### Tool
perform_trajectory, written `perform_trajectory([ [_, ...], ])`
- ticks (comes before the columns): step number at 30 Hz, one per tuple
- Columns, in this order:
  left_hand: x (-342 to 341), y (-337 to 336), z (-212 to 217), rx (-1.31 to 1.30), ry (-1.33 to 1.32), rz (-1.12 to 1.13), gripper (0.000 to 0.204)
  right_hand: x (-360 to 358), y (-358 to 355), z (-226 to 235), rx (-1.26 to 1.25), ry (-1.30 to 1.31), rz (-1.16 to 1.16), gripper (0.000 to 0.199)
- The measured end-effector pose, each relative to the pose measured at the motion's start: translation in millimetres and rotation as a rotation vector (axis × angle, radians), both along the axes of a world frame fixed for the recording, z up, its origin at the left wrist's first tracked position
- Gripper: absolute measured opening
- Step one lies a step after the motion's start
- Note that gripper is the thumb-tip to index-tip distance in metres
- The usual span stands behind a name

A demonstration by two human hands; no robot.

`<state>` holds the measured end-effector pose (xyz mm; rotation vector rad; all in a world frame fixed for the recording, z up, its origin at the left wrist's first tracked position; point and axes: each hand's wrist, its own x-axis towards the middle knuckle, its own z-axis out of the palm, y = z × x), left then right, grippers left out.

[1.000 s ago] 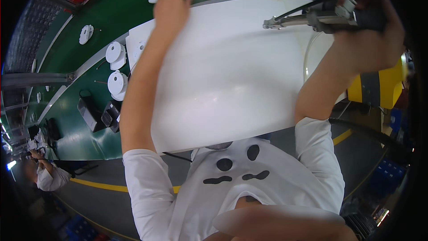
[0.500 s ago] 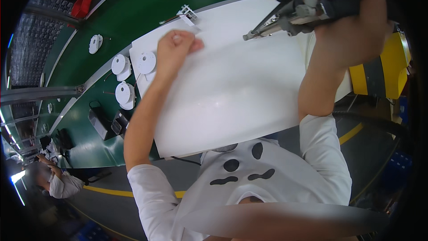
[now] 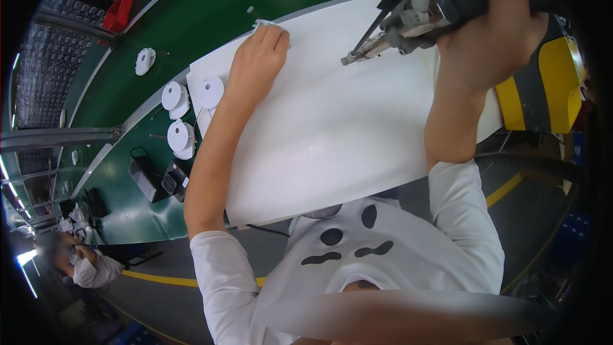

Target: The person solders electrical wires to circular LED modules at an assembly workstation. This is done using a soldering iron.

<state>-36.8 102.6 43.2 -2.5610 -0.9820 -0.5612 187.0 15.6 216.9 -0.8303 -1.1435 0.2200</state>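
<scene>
My left hand (image 3: pixel 258 64) reaches to the far left of the white work surface (image 3: pixel 319 140), its fingers closed at a small white plastic frame (image 3: pixel 271 23). Most of that frame is hidden behind the fingers; a small dark tip sticks out beyond it. On the right, my right hand (image 3: pixel 488 48) is wrapped round a powered screwdriver (image 3: pixel 408 29) with a metal nozzle. The nozzle points down and left, above the white surface and apart from the frame.
White round housings (image 3: pixel 181 137) lie left of the sheet, with another white piece (image 3: pixel 145 62) on the green belt (image 3: pixel 211 6). A black device (image 3: pixel 148 179) stands on the green bench. Right is a yellow-and-black machine (image 3: pixel 552 89). A red bin (image 3: pixel 118 11) and another person (image 3: pixel 92 265) are at left.
My left hand has moved forward and closed its fingers at the white frame, now covering most of it. The screwdriver has shifted slightly left, still in my right hand.
</scene>
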Motion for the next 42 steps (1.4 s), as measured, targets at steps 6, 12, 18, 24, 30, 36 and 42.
perform_trajectory([
  [6,0,-50,-30,-0.153,-0.261,-0.160,0.019,1,-5,4,-0.084,0.059,0.073,0.023],
  [12,14,-88,-27,-0.258,-0.357,-0.215,0.031,-7,-2,2,-0.130,0.100,0.142,0.024],
  [18,37,-61,-26,-0.115,-0.253,-0.163,0.039,-15,5,-5,-0.079,0.075,0.091,0.024],
  [24,35,-77,-45,-0.148,-0.286,-0.293,0.043,-23,8,-9,-0.124,-0.021,0.029,0.028],
  [30,35,-76,-49,-0.123,-0.294,-0.289,0.044,-17,27,-25,0.009,-0.173,0.082,0.030],
  [36,31,-75,-49,-0.094,-0.259,-0.292,0.038,-18,23,-40,-0.029,-0.177,0.001,0.034],
  [42,29,-76,-48,-0.100,-0.230,-0.290,0.036,-29,18,-30,-0.235,0.056,0.054,0.038],
])
